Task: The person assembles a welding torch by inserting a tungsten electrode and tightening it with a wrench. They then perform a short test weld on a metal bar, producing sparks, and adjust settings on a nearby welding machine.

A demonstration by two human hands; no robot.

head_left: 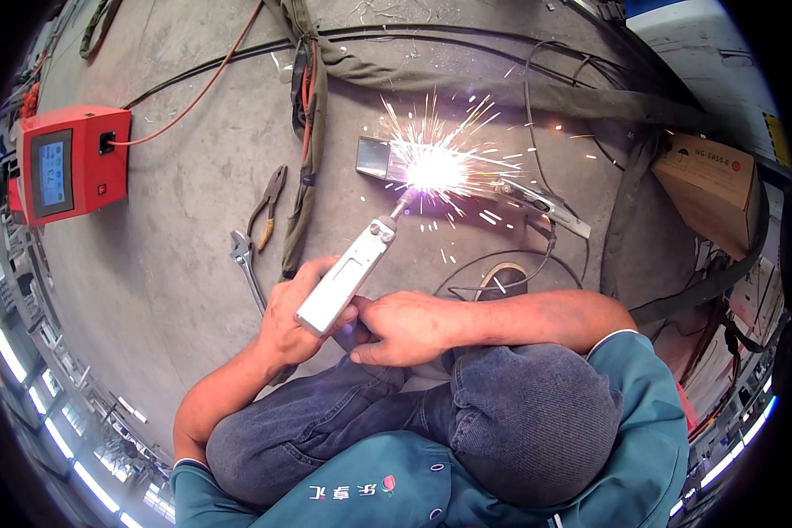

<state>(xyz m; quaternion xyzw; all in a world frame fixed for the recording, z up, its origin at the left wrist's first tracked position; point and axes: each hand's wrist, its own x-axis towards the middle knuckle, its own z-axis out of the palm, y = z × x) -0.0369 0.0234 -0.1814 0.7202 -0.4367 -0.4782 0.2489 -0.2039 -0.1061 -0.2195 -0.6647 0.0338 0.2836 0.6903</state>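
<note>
My left hand [297,312] is wrapped around the rear of a silver handheld welding gun [345,280]. My right hand [407,327] closes on the gun's dark lower part beside it; the fingertips are partly hidden. From the nozzle [404,204] tip, a white glare and a spray of sparks [437,165] burst over a metal workpiece. Only the workpiece's grey, square-edged left end [373,157] shows clearly; the glare hides the rest. Right of the sparks, a metal clamp-like piece [546,209] with a cable lies on the floor.
Combination pliers [267,207] and an adjustable wrench [247,264] lie on the concrete left of the gun. A red machine with a screen [84,165] stands at far left. Fabric-wrapped cables [519,91] cross the floor. A cardboard box [711,187] is at right; my shoe [504,280] is nearby.
</note>
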